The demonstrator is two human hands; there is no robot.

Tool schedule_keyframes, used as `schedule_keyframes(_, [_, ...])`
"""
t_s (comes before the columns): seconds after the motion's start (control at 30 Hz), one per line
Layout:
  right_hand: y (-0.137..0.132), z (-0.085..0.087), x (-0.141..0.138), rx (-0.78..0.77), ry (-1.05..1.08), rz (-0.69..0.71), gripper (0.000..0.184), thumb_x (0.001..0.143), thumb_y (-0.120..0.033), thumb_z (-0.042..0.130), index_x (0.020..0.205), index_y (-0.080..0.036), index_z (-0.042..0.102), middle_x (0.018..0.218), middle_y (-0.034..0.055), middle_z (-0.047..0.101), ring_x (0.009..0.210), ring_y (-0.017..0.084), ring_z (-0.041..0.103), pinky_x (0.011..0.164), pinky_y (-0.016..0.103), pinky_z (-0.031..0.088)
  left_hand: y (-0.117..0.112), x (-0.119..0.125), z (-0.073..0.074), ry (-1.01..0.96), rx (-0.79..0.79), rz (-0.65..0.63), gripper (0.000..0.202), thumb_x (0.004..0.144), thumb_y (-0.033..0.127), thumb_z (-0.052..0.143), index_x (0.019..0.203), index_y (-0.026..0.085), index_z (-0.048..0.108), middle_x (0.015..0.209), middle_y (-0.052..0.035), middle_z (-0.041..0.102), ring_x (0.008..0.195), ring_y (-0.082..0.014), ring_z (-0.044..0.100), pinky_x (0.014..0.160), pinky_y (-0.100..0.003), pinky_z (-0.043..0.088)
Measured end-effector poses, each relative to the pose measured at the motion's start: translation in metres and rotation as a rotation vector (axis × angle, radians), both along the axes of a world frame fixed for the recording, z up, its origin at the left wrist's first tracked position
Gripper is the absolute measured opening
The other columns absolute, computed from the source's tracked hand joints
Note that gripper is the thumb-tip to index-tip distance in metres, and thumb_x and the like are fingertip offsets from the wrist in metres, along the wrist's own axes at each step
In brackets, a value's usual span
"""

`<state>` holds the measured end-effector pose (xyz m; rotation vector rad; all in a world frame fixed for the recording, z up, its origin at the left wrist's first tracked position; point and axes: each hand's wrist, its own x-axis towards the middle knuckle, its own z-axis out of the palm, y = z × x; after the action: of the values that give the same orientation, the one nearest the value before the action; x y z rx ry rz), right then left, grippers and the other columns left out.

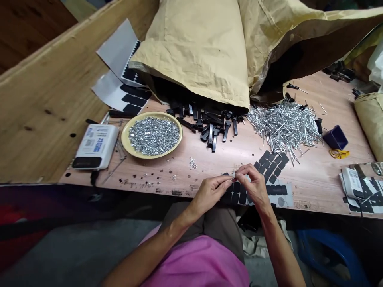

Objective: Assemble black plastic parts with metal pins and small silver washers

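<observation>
My left hand (pixel 211 190) and my right hand (pixel 253 184) meet above the table's front edge, each closed in a pinch. Something small and thin lies between the fingertips, mostly hidden, so its kind cannot be made out. Below and behind the hands lie sheets of black rounded stickers (pixel 273 166). A few loose small nuts or washers (pixel 192 163) sit just left of the hands. Farther left, a yellow bowl (pixel 125 148) is full of small shiny metal pieces (pixel 154 135). Black plastic parts (pixel 214 123) are heaped ahead, with a pile of thin metal pins (pixel 287 125) to their right.
Large brown paper sacks (pixel 200 52) stand at the back, their mouths facing me. A wooden board (pixel 60 87) walls the left side. A white box-shaped device (pixel 96 145) sits beside the bowl. On the right are a dark blue cup (pixel 335 137) and another white device (pixel 353 183).
</observation>
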<state>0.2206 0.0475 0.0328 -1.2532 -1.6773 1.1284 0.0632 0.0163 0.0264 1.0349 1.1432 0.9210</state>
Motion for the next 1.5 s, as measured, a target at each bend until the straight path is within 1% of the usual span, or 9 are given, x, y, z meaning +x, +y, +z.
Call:
schedule_keyframes(0.17, [0.000, -0.003, -0.005, -0.023, 0.007, -0.021, 0.017, 0.085, -0.036, 0.054, 0.084, -0.022, 0.064, 0.094, 0.0045, 0.057, 0.083, 0.016, 0.058, 0.075, 0.031, 0.046, 0.002, 0.001, 0.002, 0.036, 0.000, 0.008, 0.035, 0.078, 0.040, 0.053, 0.092, 0.014, 0.073, 0.076, -0.0040, 0.069, 0.066, -0.0153, 0.058, 0.062, -0.024, 0.046])
schedule_keyframes(0.37, [0.001, -0.005, -0.013, 0.054, -0.119, -0.067, 0.027, 0.084, -0.037, 0.053, 0.062, -0.021, 0.050, 0.070, -0.0001, 0.051, 0.071, 0.015, 0.052, 0.070, 0.029, 0.041, -0.003, 0.007, -0.005, 0.056, 0.029, 0.066, 0.027, 0.077, 0.037, 0.055, 0.081, 0.015, 0.071, 0.070, -0.0026, 0.067, 0.065, -0.0140, 0.059, 0.062, -0.022, 0.046])
schedule_keyframes(0.53, [-0.010, -0.002, -0.009, 0.012, -0.237, -0.328, 0.033, 0.085, -0.051, 0.044, 0.073, -0.021, 0.049, 0.075, 0.0009, 0.051, 0.073, 0.017, 0.050, 0.069, 0.031, 0.040, -0.001, 0.010, -0.004, -0.256, -0.264, 0.150, 0.036, 0.075, 0.048, 0.059, 0.086, 0.014, 0.064, 0.062, -0.0003, 0.063, 0.050, -0.0089, 0.053, 0.051, -0.020, 0.043])
schedule_keyframes(0.67, [-0.033, -0.006, -0.020, -0.241, -0.024, -0.228, 0.032, 0.082, -0.052, 0.050, 0.075, -0.021, 0.048, 0.070, -0.0009, 0.054, 0.066, 0.014, 0.051, 0.062, 0.026, 0.043, 0.003, 0.014, 0.004, -0.454, -0.256, 0.262, 0.037, 0.067, 0.048, 0.069, 0.079, 0.015, 0.063, 0.079, -0.0055, 0.070, 0.069, -0.0117, 0.061, 0.066, -0.021, 0.049])
schedule_keyframes(0.87, [-0.064, -0.014, -0.038, -0.432, 0.242, -0.175, 0.037, 0.086, -0.049, 0.042, 0.109, -0.022, 0.049, 0.064, -0.0043, 0.051, 0.044, 0.011, 0.045, 0.048, 0.025, 0.042, -0.008, 0.023, 0.003, -0.422, -0.317, 0.259, 0.049, 0.067, 0.052, 0.066, 0.099, 0.015, 0.066, 0.094, -0.0075, 0.068, 0.034, -0.0010, 0.038, 0.031, -0.018, 0.033])
schedule_keyframes(1.0, [-0.078, -0.009, -0.027, -0.427, 0.023, -0.216, 0.032, 0.086, -0.045, 0.042, 0.104, -0.020, 0.053, 0.062, -0.0045, 0.050, 0.043, 0.010, 0.043, 0.044, 0.024, 0.036, -0.020, 0.031, -0.007, -0.354, -0.193, 0.300, 0.036, 0.066, 0.045, 0.069, 0.084, 0.014, 0.071, 0.101, -0.0101, 0.066, 0.064, -0.0105, 0.059, 0.045, -0.018, 0.044])
schedule_keyframes(1.1, [-0.092, -0.008, -0.020, -0.449, -0.106, -0.294, 0.033, 0.088, -0.046, 0.036, 0.095, -0.020, 0.055, 0.054, -0.0060, 0.044, 0.042, 0.011, 0.041, 0.042, 0.023, 0.033, -0.031, 0.040, -0.016, -0.297, -0.092, 0.258, 0.028, 0.069, 0.041, 0.066, 0.076, 0.015, 0.072, 0.094, -0.0094, 0.066, 0.087, -0.0184, 0.061, 0.065, -0.023, 0.050])
schedule_keyframes(1.37, [-0.122, -0.024, -0.004, -0.454, -0.505, -0.380, 0.032, 0.089, -0.039, 0.030, 0.079, -0.023, 0.056, 0.062, -0.0017, 0.055, 0.057, 0.015, 0.052, 0.051, 0.024, 0.036, -0.057, 0.044, -0.047, 0.085, 0.037, 0.034, 0.022, 0.077, 0.030, 0.057, 0.085, 0.019, 0.073, 0.078, -0.0054, 0.066, 0.073, -0.0176, 0.062, 0.070, -0.029, 0.050])
schedule_keyframes(1.5, [-0.122, -0.030, 0.006, -0.442, -0.825, -0.438, 0.032, 0.091, -0.030, 0.027, 0.083, -0.025, 0.057, 0.067, 0.0006, 0.059, 0.063, 0.017, 0.057, 0.055, 0.025, 0.034, -0.051, 0.021, -0.056, 0.364, 0.262, 0.208, 0.026, 0.083, 0.027, 0.050, 0.099, 0.022, 0.069, 0.089, -0.0059, 0.068, 0.081, -0.0178, 0.063, 0.073, -0.028, 0.049])
